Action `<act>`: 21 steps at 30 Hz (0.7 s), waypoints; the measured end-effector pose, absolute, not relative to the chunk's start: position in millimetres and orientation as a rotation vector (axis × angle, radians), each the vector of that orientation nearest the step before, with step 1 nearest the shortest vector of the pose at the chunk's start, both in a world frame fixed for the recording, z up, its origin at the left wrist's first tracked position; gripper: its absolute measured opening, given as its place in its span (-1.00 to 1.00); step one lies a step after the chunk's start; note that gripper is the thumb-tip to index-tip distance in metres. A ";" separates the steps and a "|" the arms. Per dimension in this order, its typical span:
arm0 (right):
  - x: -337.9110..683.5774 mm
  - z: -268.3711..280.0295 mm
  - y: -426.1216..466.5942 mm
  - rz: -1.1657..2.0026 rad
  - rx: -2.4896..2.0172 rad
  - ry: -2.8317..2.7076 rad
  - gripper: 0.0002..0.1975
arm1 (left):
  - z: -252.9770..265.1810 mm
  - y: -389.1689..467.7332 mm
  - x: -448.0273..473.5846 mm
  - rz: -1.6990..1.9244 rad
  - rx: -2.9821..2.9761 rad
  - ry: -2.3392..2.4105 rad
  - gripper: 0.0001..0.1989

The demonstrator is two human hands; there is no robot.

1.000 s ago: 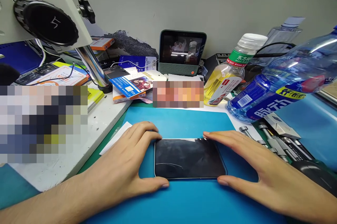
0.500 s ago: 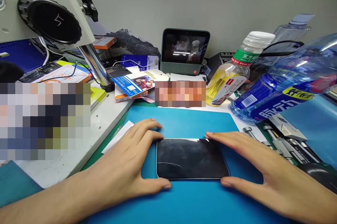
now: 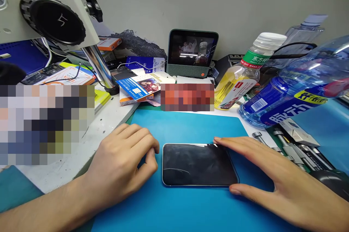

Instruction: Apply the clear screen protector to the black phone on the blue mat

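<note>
A smartphone with a dark, smudged screen lies face up on the blue mat. My right hand spans its right end, with a finger at the far edge and the thumb at the near corner. Just off the phone's left end rests my left hand, apart from it. Its fingers are curled in and the thumb is bent towards the forefinger, with nothing visible between them.
Bottles stand at the right: a yellow drink bottle and a large blue-labelled bottle. Below them lie screwdrivers. A smart display stands behind. At left, a microscope post rises from a white base.
My left hand has drawn back left from the phone, its fingers and thumb curling in. My right hand and the phone stay in place.
</note>
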State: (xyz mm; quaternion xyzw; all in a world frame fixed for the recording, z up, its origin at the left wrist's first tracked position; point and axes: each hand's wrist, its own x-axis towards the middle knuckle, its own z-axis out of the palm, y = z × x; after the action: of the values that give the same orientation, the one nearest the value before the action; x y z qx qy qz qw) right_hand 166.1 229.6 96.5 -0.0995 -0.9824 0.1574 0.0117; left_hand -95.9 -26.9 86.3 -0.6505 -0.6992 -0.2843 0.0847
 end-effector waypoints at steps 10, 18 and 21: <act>169.0 95.5 229.6 0.469 -0.317 -3.069 -0.19 | 75.6 -39.9 -98.0 -0.839 -2.108 -1.855 -0.74; 169.5 97.5 228.5 0.494 -0.325 -3.056 -0.19 | 71.8 -38.5 -95.8 -0.824 -2.118 -1.908 -0.73; 168.3 97.3 227.8 0.495 -0.308 -3.046 -0.20 | 71.6 -37.3 -96.9 -0.851 -2.096 -1.945 -0.72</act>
State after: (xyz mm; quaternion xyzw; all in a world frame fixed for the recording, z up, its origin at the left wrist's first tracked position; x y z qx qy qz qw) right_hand 168.3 227.8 97.3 -0.0992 -0.9820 0.1597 0.0202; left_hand -96.9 -37.3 71.6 -0.7003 -0.6500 -0.2843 0.0790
